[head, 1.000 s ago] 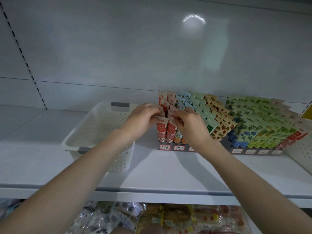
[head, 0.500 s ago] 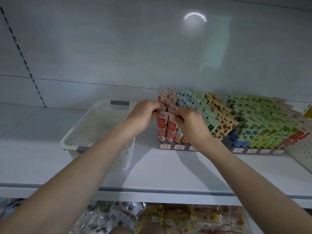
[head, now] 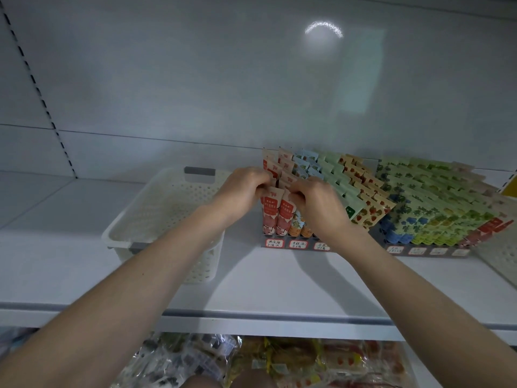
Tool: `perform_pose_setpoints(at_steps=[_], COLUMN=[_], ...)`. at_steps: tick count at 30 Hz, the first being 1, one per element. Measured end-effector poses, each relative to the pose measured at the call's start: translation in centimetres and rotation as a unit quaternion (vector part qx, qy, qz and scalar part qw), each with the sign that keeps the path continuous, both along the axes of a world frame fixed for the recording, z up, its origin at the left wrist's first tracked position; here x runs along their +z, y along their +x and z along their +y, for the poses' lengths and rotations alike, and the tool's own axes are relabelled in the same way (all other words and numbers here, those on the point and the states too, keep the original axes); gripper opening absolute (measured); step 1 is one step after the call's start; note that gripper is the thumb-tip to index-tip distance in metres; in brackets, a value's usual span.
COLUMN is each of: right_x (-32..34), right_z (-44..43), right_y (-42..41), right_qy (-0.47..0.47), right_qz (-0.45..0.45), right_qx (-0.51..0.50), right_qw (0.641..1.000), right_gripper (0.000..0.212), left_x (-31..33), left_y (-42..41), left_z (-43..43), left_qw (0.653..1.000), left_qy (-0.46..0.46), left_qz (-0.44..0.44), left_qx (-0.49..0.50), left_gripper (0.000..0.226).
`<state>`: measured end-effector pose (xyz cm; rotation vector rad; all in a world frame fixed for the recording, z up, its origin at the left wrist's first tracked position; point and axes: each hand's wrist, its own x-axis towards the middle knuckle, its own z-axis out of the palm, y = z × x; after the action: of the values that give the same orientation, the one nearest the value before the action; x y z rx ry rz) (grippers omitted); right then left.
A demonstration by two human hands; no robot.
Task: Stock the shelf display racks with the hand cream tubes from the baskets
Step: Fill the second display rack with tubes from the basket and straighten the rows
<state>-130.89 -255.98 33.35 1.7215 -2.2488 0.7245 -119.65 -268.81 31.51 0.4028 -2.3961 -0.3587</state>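
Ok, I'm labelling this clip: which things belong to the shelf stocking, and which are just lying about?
Job: left hand, right hand, red tubes they pinch, left display rack, white basket, right display rack (untouched).
Lying about: packaged goods under the shelf.

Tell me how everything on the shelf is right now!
rack: packed with tubes
red tubes: upright in the rack's front row
left hand: pinching one red tube's top
right hand: pinching the next red tube's top
white basket: looks empty, standing beside the rack
second rack: packed with tubes, untouched
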Motion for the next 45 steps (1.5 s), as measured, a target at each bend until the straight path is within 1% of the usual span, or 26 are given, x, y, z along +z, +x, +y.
perform_pose_setpoints(at_steps=[6, 10, 13, 16, 19, 22, 25, 27, 30, 33, 36, 39, 45], right_x=[0.0, 0.1, 0.1, 0.0, 0.1, 0.2, 0.1, -0.1, -0.1, -0.1, -0.1, -0.1, -0.2], right_z=[-0.2, -0.2, -0.4, -0.5, -0.4, -0.3, -0.3, -0.4, -0.4, -0.4, -0.4, -0.4, -0.2], right_y=[-0.1, -0.1, 0.0, 0.0, 0.1, 0.1, 0.1, 0.1, -0.1, -0.2, -0.3, -0.3, -0.3], right_qy=[-0.002, -0.008, -0.001, -0.012, -0.018, -0.024, -0.029, -0.040, -0.033, -0.038, -0.034, -0.036, -0.041], right_qz=[0.011, 0.020, 0.028, 0.034, 0.021, 0.009, 0.012, 0.012, 0.002, -0.006, -0.007, -0.001, 0.005], right_qx=[0.010, 0.020, 0.030, 0.032, 0.037, 0.047, 0.047, 0.044, 0.041, 0.046, 0.046, 0.047, 0.046], right_qw=[1.000, 1.000, 0.999, 0.999, 0.999, 0.999, 0.998, 0.998, 0.999, 0.998, 0.998, 0.998, 0.998], right_gripper=[0.019, 0.018, 0.019, 0.024, 0.027, 0.023, 0.022, 0.023, 0.019, 0.018, 0.017, 0.017, 0.017], left_x=[0.3, 0.5, 0.8, 0.8, 0.7, 1.0, 1.1, 0.9, 1.1, 1.3, 1.4, 1.6, 1.6], left_y=[0.1, 0.2, 0.1, 0.1, 0.4, 0.4, 0.0, -0.1, 0.0, 0.3, 0.4, 0.5, 1.3], left_z=[0.1, -0.3, -0.5, -0.4, -0.2, 0.3, 0.6, 0.8, 0.9, 0.9, 1.1, 1.6, 1.7], left_qw=[1.000, 0.997, 0.996, 0.996, 0.996, 0.999, 0.999, 0.999, 0.999, 0.998, 0.998, 0.999, 0.999], left_qy=[0.018, -0.018, -0.026, -0.044, -0.046, -0.021, 0.026, 0.028, 0.024, 0.037, 0.048, 0.034, -0.001], left_qz=[-0.014, -0.063, -0.077, -0.072, -0.058, -0.038, -0.036, -0.033, -0.039, -0.050, -0.041, -0.036, -0.031], left_qx=[-0.008, -0.026, -0.029, -0.034, -0.044, -0.027, -0.008, -0.005, -0.002, -0.005, -0.002, -0.010, -0.021], left_gripper=[0.006, 0.007, 0.009, 0.016, 0.013, 0.012, 0.015, 0.013, 0.012, 0.012, 0.011, 0.009, 0.014])
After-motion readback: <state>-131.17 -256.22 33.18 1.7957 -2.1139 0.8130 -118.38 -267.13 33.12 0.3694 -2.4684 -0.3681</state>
